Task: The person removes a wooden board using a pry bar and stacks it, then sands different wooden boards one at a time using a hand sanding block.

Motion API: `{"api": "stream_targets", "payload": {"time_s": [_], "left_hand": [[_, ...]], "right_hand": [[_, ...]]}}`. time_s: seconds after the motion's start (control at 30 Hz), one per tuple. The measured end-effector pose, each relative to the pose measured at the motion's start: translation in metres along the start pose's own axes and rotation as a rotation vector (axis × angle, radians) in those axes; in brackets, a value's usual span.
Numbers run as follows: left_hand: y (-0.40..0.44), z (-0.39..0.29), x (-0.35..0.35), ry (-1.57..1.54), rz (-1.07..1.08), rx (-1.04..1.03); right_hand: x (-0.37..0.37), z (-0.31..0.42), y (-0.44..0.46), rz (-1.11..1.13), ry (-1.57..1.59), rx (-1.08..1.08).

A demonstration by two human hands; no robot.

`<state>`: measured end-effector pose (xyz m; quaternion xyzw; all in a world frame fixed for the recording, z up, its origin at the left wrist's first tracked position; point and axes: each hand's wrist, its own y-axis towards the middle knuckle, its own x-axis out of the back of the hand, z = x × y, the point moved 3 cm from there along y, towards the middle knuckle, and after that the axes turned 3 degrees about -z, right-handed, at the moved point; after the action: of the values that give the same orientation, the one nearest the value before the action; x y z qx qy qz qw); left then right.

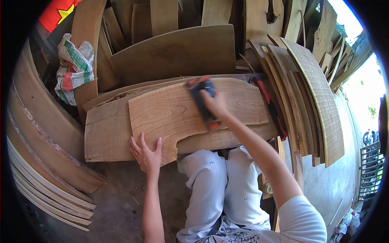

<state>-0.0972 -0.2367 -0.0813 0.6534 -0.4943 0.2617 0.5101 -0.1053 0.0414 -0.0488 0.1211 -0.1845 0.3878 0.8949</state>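
A light-brown curved-cut wooden board [166,107] lies on a wider plank [106,135] in front of my knees. My right hand [214,103] grips a dark blue-black hand sander [199,101] with red ends, pressed on the board's upper face right of its middle. Motion blurs the tool and the fingers. With fingers spread, my left hand [146,154] rests on the board's lower left corner, left of the notch in its near edge. A long red-and-black tool [270,105] lies by the board's right end; its kind is unclear.
Several rough-cut boards [320,93] lean in a stack on the right. More curved planks [44,109] stand at the left, and a large dark board [174,52] rises behind the work. A white woven sack [75,67] hangs at upper left. Concrete floor [117,202] shows below.
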Motion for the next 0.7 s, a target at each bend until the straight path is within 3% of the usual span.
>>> {"api": "stream_targets", "payload": {"time_s": [0.2,0.27,0.37,0.43,0.57,0.67,0.7], "left_hand": [[-0.001,0.006,-0.004,-0.007,0.007,-0.024],[-0.001,0.008,-0.005,-0.023,-0.004,-0.034],[-0.002,0.012,-0.007,-0.068,-0.022,-0.050],[-0.002,0.011,-0.007,-0.095,-0.028,-0.072],[-0.001,0.010,-0.009,-0.038,-0.010,-0.046],[-0.001,0.007,-0.009,-0.017,-0.017,-0.040],[-0.001,0.007,-0.008,-0.020,-0.022,-0.039]], "right_hand": [[-0.124,0.055,-0.066,0.438,-0.019,0.234],[-0.126,0.063,-0.074,0.404,-0.060,0.264],[-0.106,0.053,-0.058,0.565,-0.189,0.279],[-0.074,0.037,-0.037,0.435,-0.192,0.357],[0.032,-0.003,0.008,0.106,-0.305,0.073],[0.093,-0.074,0.052,-0.236,-0.201,0.106],[0.115,-0.061,0.044,-0.225,-0.185,0.040]]}}
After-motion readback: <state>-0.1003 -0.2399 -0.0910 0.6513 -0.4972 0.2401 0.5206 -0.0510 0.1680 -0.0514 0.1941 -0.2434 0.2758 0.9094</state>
